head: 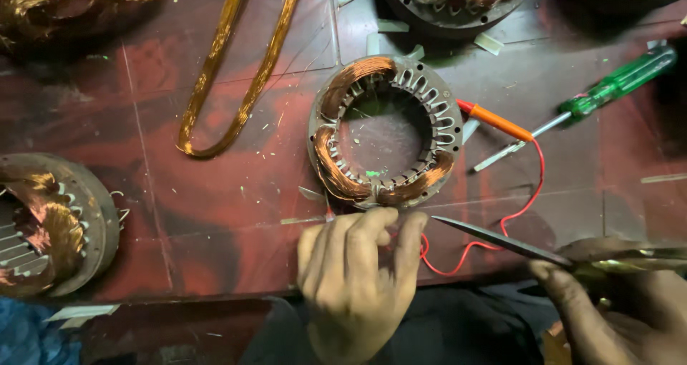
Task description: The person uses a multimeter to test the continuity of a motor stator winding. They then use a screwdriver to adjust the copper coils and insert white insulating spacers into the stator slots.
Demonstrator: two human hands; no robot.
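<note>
1. From my remote seat, I saw the metal motor ring (pixel 385 131) lying flat on the dark red table (pixel 215 215), just beyond the left hand (pixel 356 275).
2. Copper wire (pixel 336 166) already filled the ring's left and lower slots; the slots along the upper right stood bare, so I judged the winding roughly half done.
3. The left hand's fingers (pixel 390 225) were pinched together at the ring's near edge, touching the coil there or something fine; I could not tell which.
4. The right hand (pixel 615 311) was clamped on scissors (pixel 501 240), blades together, tip pointing toward the left fingers.
5. A red wire (pixel 526 200) ran from an orange probe (pixel 497 122) past a green screwdriver (pixel 615 86).
6. Other wound rings at the left and top edges were cut off, and the scissor handles blurred into the right hand.
</note>
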